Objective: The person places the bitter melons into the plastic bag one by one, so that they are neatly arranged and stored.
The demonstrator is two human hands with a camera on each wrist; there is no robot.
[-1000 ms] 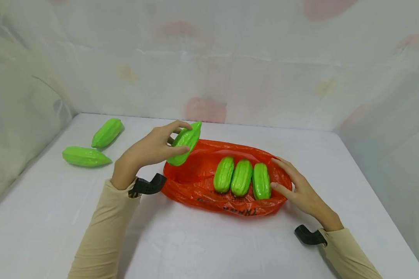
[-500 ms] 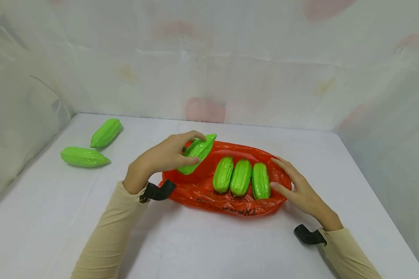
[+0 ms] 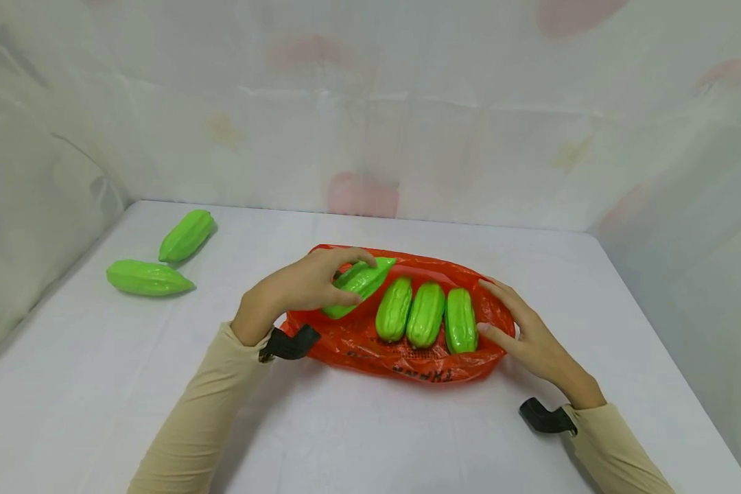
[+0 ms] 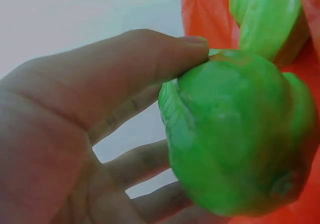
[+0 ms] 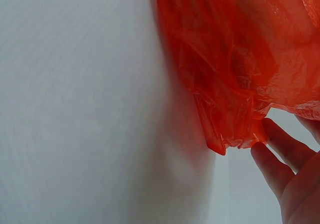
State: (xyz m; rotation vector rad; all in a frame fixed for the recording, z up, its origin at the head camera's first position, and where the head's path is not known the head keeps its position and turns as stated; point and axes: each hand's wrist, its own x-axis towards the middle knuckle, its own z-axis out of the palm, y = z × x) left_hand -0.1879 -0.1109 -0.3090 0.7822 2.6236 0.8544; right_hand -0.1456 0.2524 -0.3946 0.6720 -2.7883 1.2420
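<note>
My left hand (image 3: 311,280) holds a ridged green fruit (image 3: 361,283), shaped like a star fruit, over the left part of a red plastic bag (image 3: 352,343). In the left wrist view the thumb presses the side of this fruit (image 4: 235,134), with fingers behind it. The bag lies with its mouth open upward. Three similar fruits (image 3: 426,315) lie side by side inside it, to the right of the held one. At the bag's right end my right hand (image 3: 534,339) grips the rim, thumb over the inner side. Fingers (image 5: 272,166) touch the outside of the bag (image 5: 235,83) in the right wrist view.
Two more green fruits lie at the table's left: one angled fruit (image 3: 187,235) toward the back, and one sideways fruit (image 3: 149,278) nearer. The white table (image 3: 370,432) ends at a pale patterned sheet (image 3: 469,137) hung behind and at both sides.
My left hand has moved right and down with its green fruit, from the bag's left edge to over its opening. My right hand has stayed at the bag's right end.
</note>
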